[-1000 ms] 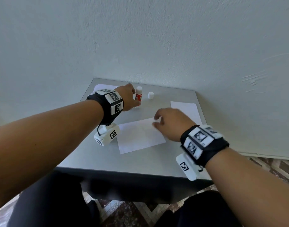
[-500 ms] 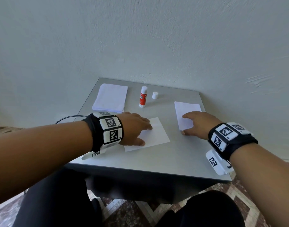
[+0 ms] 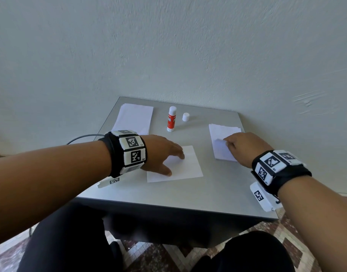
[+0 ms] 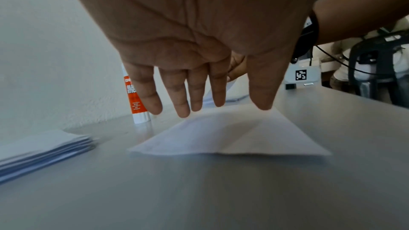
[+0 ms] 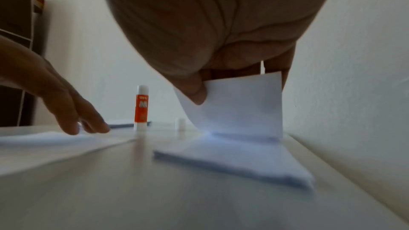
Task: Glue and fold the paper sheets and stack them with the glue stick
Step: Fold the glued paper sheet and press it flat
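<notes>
Two hands are at work on the desk (image 3: 168, 195): your left hand (image 3: 164, 154) lies with straight, spread fingers (image 4: 181, 100) pressing the single sheet (image 3: 185, 165), and your right hand (image 3: 245, 147) pinches the near edge of the top sheet (image 5: 241, 104) of the right pile (image 3: 223, 138) between thumb and fingers, that edge curled up off the rest. I judge the step in hand to be lifting one fresh sheet off that pile. Do it cleanly: keep the pinch on the top leaf only, since thin paper tends to cling and a second leaf could ride up under it; if the edge feels thick between your fingers, rub thumb against finger to let the extra one drop. Peel toward yourself and upward in a slow arc, so the pile below your grip is not dragged across the desk. Keep your left fingers flat on the single sheet so it cannot slide while you reach. The glue stick (image 3: 172, 119) stands upright and uncapped beyond your left hand, its cap (image 3: 185, 117) just beside it, and the stack (image 3: 134, 119) lies beyond your left wrist; carry the lifted sheet low and on the near side of the stick, as a brushing corner could tip it.
</notes>
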